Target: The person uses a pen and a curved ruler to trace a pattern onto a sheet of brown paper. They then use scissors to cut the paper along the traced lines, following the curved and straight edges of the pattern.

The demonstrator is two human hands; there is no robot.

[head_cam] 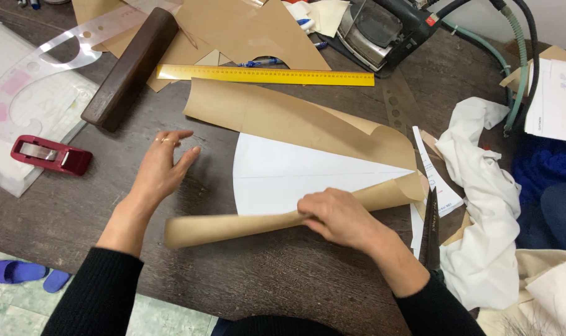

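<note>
Pressing down with closed fingers, the right hand (336,216) pins the curled brown kraft paper sheet (295,118) running lengthwise leftward over the white fan-shaped pattern (283,174); the left hand (162,168) hovers open just left.

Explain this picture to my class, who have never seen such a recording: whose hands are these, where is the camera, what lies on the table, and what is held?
There is no machine here: a person works with two bare hands, and the single camera sits on their head, looking down. The right hand presses on the curled edge of a brown paper, which lies around a white fan-shaped pattern. The left hand hovers open above the dark table, holding nothing. Further back lie a yellow ruler, a dark wooden block and a clear curve template. A red tape dispenser is at the left, an iron at the top, and white cloth at the right.
</note>
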